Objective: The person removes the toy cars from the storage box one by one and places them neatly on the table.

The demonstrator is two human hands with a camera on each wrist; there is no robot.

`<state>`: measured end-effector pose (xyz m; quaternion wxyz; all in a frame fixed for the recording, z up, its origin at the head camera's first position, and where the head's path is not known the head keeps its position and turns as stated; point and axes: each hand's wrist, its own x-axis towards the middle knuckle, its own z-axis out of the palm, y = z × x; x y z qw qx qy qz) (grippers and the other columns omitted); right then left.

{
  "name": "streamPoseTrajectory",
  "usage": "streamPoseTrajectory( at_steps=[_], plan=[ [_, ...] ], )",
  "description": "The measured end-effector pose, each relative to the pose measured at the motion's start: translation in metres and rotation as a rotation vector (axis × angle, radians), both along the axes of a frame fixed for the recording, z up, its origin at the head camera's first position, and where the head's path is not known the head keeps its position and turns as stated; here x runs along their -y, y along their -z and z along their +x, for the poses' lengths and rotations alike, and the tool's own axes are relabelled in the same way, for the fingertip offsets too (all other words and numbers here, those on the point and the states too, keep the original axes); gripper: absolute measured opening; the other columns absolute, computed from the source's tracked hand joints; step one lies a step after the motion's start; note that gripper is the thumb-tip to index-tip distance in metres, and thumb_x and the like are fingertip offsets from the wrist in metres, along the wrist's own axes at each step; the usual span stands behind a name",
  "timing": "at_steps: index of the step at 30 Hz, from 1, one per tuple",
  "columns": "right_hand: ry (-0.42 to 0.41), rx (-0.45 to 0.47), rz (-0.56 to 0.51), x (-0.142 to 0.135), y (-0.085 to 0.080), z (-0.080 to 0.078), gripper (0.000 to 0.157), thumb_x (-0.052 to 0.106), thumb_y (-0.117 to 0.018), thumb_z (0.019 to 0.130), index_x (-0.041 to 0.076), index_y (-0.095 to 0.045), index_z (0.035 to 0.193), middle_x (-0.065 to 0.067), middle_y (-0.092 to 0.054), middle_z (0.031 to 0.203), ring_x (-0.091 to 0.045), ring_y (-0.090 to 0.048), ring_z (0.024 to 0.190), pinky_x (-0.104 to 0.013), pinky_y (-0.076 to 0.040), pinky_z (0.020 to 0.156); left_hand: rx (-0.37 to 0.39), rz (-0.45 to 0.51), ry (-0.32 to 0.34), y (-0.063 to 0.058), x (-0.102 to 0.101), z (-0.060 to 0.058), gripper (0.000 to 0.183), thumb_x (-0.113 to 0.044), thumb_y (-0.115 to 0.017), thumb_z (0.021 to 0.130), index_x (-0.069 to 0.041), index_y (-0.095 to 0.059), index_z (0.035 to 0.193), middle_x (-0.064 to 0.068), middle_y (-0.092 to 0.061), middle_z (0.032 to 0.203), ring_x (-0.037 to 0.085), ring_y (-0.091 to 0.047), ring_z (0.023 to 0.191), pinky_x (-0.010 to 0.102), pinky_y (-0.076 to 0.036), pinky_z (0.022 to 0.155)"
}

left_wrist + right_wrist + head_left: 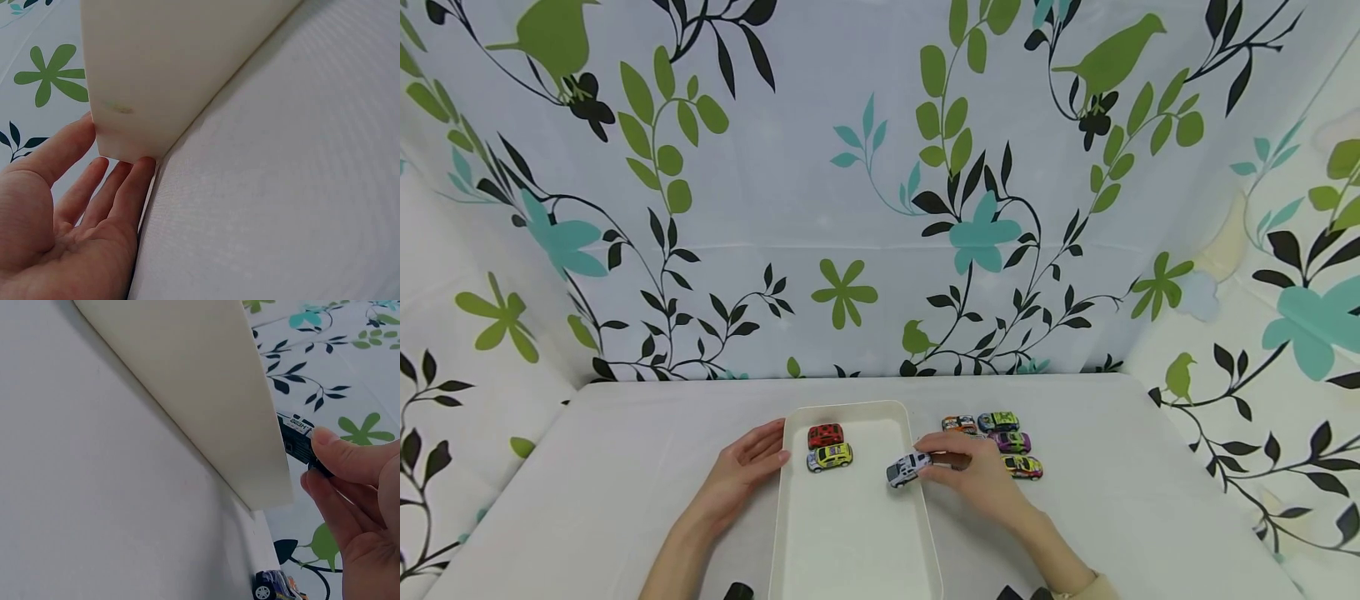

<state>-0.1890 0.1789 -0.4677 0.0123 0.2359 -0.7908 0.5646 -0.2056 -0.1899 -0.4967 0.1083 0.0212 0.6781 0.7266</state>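
A white toy car (pixel 907 469) is pinched between thumb and fingers of my right hand (pixel 967 468), over the right rim of a white tray (pixel 850 533). In the right wrist view the dark underside of this toy car (pixel 296 442) shows beside the tray's wall (pixel 206 394). My left hand (pixel 740 473) touches the tray's left side near its far corner; the left wrist view shows its fingers (pixel 134 187) against the tray's end, thumb at the rim. Inside the tray a red toy car (pixel 825 435) and a yellow toy car (pixel 830 457) sit side by side at the far left.
Right of the tray stands a group of several toy cars, among them an orange and white one (pixel 958 423), a green one (pixel 998 421) and a purple one (pixel 1013 442). My right hand partly hides this group. A patterned cloth (pixel 790 208) hangs behind the white table (pixel 625 467).
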Motion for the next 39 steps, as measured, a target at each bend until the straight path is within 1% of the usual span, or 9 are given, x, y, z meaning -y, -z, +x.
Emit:
streamPoseTrajectory(
  at_steps=[5,11,16,21,26,31,36,39],
  plan=[
    [0.044,0.028,-0.034,-0.013,0.000,-0.006,0.031,0.012,-0.081,0.082,0.008,-0.075,0.112,-0.011,-0.069,0.119,-0.016,-0.070,0.101,-0.026,-0.059,0.085,0.005,-0.008,0.000,0.000,0.000,0.000,0.066,-0.011,-0.070,0.093,-0.003,-0.038,0.151,0.015,-0.040,0.157,0.028,-0.037,0.145,0.016,-0.047,0.100],
    [0.107,0.051,-0.069,-0.029,-0.002,-0.014,0.032,0.015,-0.082,0.082,0.007,-0.075,0.113,-0.011,-0.070,0.121,-0.013,-0.068,0.106,-0.025,-0.058,0.089,0.004,-0.013,-0.002,0.000,0.000,0.000,0.066,-0.011,-0.070,0.094,-0.004,-0.038,0.151,0.015,-0.040,0.156,0.029,-0.038,0.145,0.016,-0.048,0.100],
    [0.166,0.047,-0.047,-0.044,-0.006,-0.020,0.032,0.019,-0.081,0.084,0.012,-0.074,0.114,-0.006,-0.072,0.117,-0.012,-0.069,0.105,-0.024,-0.057,0.090,0.000,-0.020,0.000,0.000,0.001,0.000,0.066,-0.012,-0.069,0.094,-0.004,-0.038,0.151,0.015,-0.040,0.156,0.029,-0.038,0.145,0.016,-0.048,0.100],
    [0.234,0.040,-0.045,-0.064,-0.008,-0.023,0.032,0.020,-0.079,0.087,0.015,-0.073,0.118,-0.006,-0.071,0.120,-0.009,-0.068,0.107,-0.022,-0.056,0.091,0.000,-0.013,-0.001,0.001,0.001,-0.001,0.066,-0.011,-0.070,0.093,-0.004,-0.039,0.151,0.015,-0.041,0.156,0.028,-0.038,0.145,0.016,-0.048,0.100],
    [0.315,0.059,-0.036,-0.083,-0.005,-0.029,0.033,0.025,-0.076,0.090,0.015,-0.072,0.121,-0.007,-0.069,0.125,-0.004,-0.065,0.112,-0.017,-0.054,0.093,-0.004,-0.004,0.004,0.001,0.001,-0.001,0.066,-0.011,-0.070,0.093,-0.003,-0.038,0.151,0.015,-0.040,0.156,0.028,-0.037,0.145,0.017,-0.047,0.101],
    [0.370,0.082,-0.018,-0.096,-0.001,-0.032,0.038,0.030,-0.075,0.090,0.015,-0.070,0.124,-0.007,-0.066,0.131,-0.001,-0.063,0.112,-0.016,-0.054,0.090,-0.008,-0.010,0.001,0.001,0.002,0.000,0.066,-0.011,-0.070,0.093,-0.003,-0.038,0.151,0.016,-0.040,0.156,0.029,-0.037,0.145,0.017,-0.048,0.101],
    [0.417,0.084,-0.019,-0.108,0.006,-0.035,0.040,0.030,-0.075,0.090,0.012,-0.069,0.126,-0.006,-0.066,0.131,0.000,-0.063,0.110,-0.015,-0.054,0.089,-0.003,-0.013,-0.002,0.002,0.001,-0.001,0.066,-0.011,-0.070,0.093,-0.004,-0.038,0.151,0.016,-0.040,0.156,0.028,-0.037,0.145,0.016,-0.047,0.101],
    [0.460,0.093,-0.042,-0.118,0.012,-0.037,0.041,0.030,-0.075,0.090,0.010,-0.069,0.126,-0.004,-0.067,0.129,0.002,-0.063,0.109,-0.013,-0.053,0.088,-0.004,-0.016,-0.001,0.002,0.001,-0.001,0.066,-0.011,-0.070,0.093,-0.003,-0.039,0.151,0.016,-0.041,0.156,0.028,-0.037,0.145,0.016,-0.047,0.101]
  ],
)
